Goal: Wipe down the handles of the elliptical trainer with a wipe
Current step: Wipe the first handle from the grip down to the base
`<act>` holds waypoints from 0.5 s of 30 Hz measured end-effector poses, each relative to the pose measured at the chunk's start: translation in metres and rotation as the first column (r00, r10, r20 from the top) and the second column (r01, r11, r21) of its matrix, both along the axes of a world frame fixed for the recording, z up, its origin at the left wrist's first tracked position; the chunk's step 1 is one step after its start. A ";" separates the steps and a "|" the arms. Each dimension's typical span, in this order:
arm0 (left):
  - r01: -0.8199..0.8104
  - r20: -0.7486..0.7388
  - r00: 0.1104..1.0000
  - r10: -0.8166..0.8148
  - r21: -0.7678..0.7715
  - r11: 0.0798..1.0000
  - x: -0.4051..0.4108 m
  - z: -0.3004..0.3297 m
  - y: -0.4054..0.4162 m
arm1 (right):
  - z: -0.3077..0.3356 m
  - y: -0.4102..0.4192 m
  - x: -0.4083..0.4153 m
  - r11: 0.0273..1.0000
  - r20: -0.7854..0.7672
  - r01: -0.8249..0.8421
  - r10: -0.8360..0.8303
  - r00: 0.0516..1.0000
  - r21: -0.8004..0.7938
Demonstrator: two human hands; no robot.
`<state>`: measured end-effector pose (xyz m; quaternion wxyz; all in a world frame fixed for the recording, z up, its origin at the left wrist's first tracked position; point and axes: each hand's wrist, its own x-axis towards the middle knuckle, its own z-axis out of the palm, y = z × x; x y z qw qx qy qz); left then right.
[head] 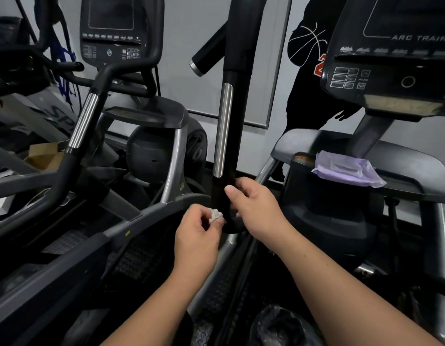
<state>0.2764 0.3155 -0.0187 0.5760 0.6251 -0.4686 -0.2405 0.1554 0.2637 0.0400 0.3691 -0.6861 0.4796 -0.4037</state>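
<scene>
Elliptical trainer (346,221): the dark machine fills the right of the room, its console (391,58) up high, to the right of the handle.
Neighbouring machine (131,151): stands left of the handle, with its own console and a black bar with a silver strip.
Handle (237,121): a tall black upright bar in the middle, a silver strip (222,131) down its left face.
Wipe pack (346,168): purple, lying on the trainer's shelf, right of the handle and apart from it.
Right hand (254,208): wrapped around the handle's lower end, thumb across the front, gripping it.
Left hand (196,233): just left of the handle's foot, fingertips pinching the wipe.
Wipe (214,215): a small white crumpled wad, close beside the handle's base; I cannot tell if it touches.
</scene>
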 end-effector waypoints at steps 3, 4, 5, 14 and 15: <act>-0.022 -0.098 0.995 0.025 0.029 0.999 -0.004 -0.004 0.003 | -0.001 0.001 -0.001 1.000 -0.006 -0.001 0.001 1.000 0.017; -0.025 -0.142 0.989 0.030 0.039 0.999 -0.005 -0.007 0.003 | -0.001 0.001 -0.001 1.000 -0.003 0.001 -0.001 1.000 0.022; -0.032 -0.184 0.982 0.039 0.041 0.999 -0.006 -0.008 0.003 | -0.002 0.000 -0.002 1.000 -0.005 0.002 -0.002 1.000 0.023; -0.037 -0.254 0.965 0.068 0.126 0.991 -0.002 -0.006 -0.002 | -0.002 -0.002 -0.004 1.000 -0.009 -0.015 0.015 1.000 0.022; -0.044 -0.274 0.959 0.075 0.117 0.992 -0.002 -0.005 -0.002 | -0.001 -0.002 -0.004 1.000 -0.007 -0.016 0.016 1.000 0.023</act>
